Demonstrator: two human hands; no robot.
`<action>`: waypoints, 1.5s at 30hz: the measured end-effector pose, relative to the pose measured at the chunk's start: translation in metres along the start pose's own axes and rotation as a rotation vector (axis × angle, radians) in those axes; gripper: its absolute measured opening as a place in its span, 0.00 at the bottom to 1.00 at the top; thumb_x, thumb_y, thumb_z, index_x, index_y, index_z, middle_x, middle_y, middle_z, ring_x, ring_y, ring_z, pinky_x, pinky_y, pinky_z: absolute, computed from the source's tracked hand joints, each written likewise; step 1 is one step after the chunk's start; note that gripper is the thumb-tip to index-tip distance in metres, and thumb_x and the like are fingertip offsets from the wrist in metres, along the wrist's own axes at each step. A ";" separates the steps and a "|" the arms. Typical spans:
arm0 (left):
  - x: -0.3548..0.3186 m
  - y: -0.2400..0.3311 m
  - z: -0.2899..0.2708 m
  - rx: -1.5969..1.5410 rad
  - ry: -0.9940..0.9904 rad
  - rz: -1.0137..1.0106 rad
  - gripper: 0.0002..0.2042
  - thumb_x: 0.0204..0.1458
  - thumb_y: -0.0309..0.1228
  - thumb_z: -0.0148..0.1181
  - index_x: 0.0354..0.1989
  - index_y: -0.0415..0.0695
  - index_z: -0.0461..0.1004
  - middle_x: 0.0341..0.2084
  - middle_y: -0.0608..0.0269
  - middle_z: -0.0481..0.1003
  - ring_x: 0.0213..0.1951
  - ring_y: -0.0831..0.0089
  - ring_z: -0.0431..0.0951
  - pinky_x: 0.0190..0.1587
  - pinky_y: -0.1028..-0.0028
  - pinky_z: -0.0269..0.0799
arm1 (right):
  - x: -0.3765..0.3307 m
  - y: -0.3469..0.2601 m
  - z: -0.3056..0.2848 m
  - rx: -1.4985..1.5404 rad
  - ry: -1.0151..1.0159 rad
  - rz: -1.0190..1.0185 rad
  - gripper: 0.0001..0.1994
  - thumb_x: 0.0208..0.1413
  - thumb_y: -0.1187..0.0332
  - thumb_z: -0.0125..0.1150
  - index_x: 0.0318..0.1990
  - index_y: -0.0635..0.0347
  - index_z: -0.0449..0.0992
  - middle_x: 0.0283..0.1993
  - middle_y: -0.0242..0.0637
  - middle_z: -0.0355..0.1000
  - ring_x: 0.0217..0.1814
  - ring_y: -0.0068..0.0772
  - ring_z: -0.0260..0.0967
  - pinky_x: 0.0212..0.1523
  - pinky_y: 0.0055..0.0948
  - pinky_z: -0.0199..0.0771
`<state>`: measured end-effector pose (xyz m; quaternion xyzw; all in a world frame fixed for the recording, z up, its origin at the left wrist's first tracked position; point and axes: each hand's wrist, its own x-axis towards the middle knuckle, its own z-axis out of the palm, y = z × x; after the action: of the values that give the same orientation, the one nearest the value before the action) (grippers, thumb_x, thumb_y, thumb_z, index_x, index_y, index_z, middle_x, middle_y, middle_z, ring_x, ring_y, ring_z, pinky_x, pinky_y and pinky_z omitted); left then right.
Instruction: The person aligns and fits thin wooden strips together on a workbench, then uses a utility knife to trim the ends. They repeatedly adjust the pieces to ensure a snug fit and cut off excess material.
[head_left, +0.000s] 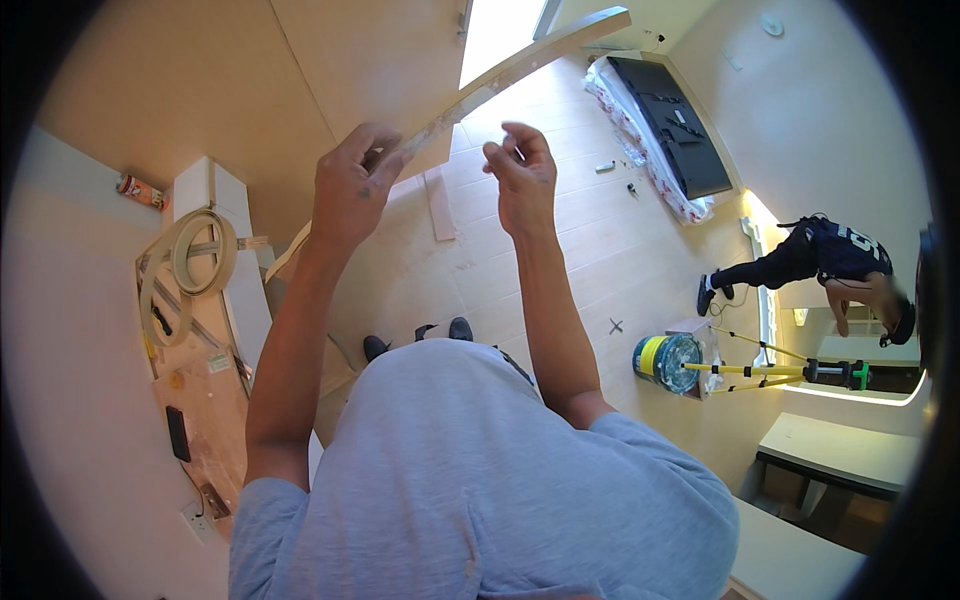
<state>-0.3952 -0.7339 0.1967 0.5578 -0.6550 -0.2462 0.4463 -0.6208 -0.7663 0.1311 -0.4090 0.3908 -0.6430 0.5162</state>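
Observation:
A long, pale edge-banding strip (540, 52) arcs in front of me, its side marked with greyish patches. It runs from the upper right down past my left hand. My left hand (350, 190) is closed on the strip, thumb and fingers pinching its edge. To the right of it, apart from the strip, my right hand (527, 185) is raised with its fingers curled and the tips close together. Whether something small sits between those fingertips is too blurred to tell. Behind the strip stands a large beige panel (385, 60).
At left, a coil of banding (225, 262) lies on a cluttered ledge near a spray can (142, 191) and phone (177, 433). A television (670, 125) lies face down at upper right. A bucket (655, 360), yellow tripod (745, 370) and bending co-worker (840, 250) are at right.

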 end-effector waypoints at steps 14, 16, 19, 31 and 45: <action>-0.016 0.003 0.007 0.058 0.099 0.046 0.27 0.55 0.25 0.74 0.63 0.47 0.72 0.41 0.49 0.83 0.39 0.60 0.86 0.44 0.65 0.81 | -0.030 -0.022 0.049 -0.084 0.019 -0.066 0.18 0.71 0.55 0.64 0.47 0.64 0.79 0.37 0.37 0.81 0.37 0.28 0.81 0.37 0.24 0.80; -0.021 0.006 0.010 0.102 0.126 0.089 0.27 0.54 0.25 0.74 0.63 0.46 0.72 0.41 0.49 0.83 0.39 0.58 0.86 0.44 0.64 0.82 | -0.031 -0.022 0.054 -0.171 0.013 -0.082 0.17 0.70 0.55 0.64 0.43 0.62 0.78 0.35 0.35 0.80 0.37 0.27 0.81 0.36 0.24 0.79; -0.025 0.010 0.014 0.088 0.145 0.117 0.28 0.54 0.24 0.74 0.63 0.45 0.71 0.41 0.48 0.83 0.40 0.58 0.86 0.44 0.64 0.82 | -0.030 -0.017 0.052 -0.178 -0.036 0.021 0.16 0.70 0.55 0.64 0.40 0.61 0.76 0.33 0.33 0.79 0.35 0.28 0.81 0.35 0.25 0.77; -0.025 0.010 0.011 -0.161 0.066 -0.048 0.26 0.58 0.21 0.70 0.66 0.41 0.71 0.41 0.58 0.82 0.40 0.78 0.80 0.45 0.75 0.78 | -0.033 -0.001 0.037 0.137 -0.201 -0.014 0.17 0.73 0.63 0.57 0.63 0.60 0.70 0.56 0.43 0.77 0.51 0.33 0.79 0.50 0.33 0.80; -0.031 0.005 0.014 -0.235 0.061 0.153 0.09 0.56 0.17 0.69 0.45 0.39 0.85 0.38 0.59 0.84 0.36 0.73 0.83 0.40 0.72 0.78 | -0.027 -0.010 0.053 0.362 -0.224 0.009 0.21 0.70 0.63 0.63 0.64 0.62 0.68 0.56 0.48 0.79 0.57 0.45 0.81 0.48 0.41 0.90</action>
<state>-0.4103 -0.7054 0.1841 0.4574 -0.6483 -0.2694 0.5458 -0.5717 -0.7421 0.1557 -0.3769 0.2108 -0.6510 0.6243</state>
